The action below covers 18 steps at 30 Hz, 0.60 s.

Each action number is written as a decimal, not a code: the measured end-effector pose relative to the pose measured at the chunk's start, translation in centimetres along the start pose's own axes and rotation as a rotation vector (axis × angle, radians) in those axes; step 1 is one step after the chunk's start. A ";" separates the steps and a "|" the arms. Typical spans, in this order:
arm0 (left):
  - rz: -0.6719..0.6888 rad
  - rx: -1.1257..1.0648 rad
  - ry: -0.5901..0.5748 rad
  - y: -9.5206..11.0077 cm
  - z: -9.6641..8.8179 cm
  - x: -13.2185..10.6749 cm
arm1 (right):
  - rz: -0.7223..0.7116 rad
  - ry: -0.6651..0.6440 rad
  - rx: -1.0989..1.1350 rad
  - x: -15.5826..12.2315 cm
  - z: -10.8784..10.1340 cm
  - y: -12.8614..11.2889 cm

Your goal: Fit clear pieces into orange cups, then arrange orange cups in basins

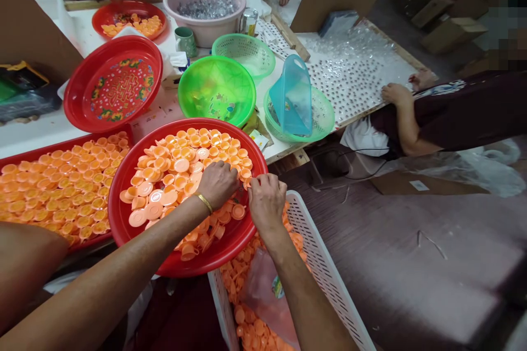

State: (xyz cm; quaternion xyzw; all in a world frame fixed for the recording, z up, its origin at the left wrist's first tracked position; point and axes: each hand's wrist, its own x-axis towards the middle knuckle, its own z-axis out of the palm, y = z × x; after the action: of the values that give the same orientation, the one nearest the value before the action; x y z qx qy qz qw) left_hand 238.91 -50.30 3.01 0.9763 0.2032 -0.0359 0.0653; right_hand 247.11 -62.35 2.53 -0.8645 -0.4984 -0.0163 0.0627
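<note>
A red plastic basin [123, 214] holds a heap of small orange plastic cups [187, 140] and flat round orange pieces [153, 210]. My left hand [218, 185], with a gold-coloured bracelet at the wrist, is closed over the right part of the heap; its fingertips are hidden behind the knuckles. At the basin's right rim my right hand [267, 197] is closed, fingers bent together, with a bit of orange plastic showing at its fingertips. My two hands are close together but apart.
A red tray [130, 134] of orange cups stands left. Below right is a white crate [329, 263] of orange pieces. Behind are a red tray [152, 60], green bowl [217, 85], blue scoop [294, 96] and pink tub [205, 27]. Co-workers' hands [397, 93] are around the table.
</note>
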 end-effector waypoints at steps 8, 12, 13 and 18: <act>-0.254 -0.194 0.121 -2.3 -0.5 -0.2 | -0.079 -0.105 0.197 -3.5 -1.9 -0.8; -0.132 -0.361 -0.060 -1.5 -0.5 0.4 | -0.032 -0.138 0.149 -4.6 -1.9 -1.1; -0.103 -0.347 -0.098 -1.0 -0.4 0.6 | -0.019 -0.130 0.132 -4.6 -2.0 -1.2; -0.076 -0.263 -0.124 1.1 0.6 1.2 | -0.035 -0.128 0.081 -4.3 -2.3 -1.8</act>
State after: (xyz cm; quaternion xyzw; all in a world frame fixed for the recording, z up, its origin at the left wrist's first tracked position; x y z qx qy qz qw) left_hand 240.45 -50.94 2.38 0.9469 0.2385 -0.0714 0.2034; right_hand 243.48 -65.45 4.62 -0.8516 -0.5168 0.0578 0.0654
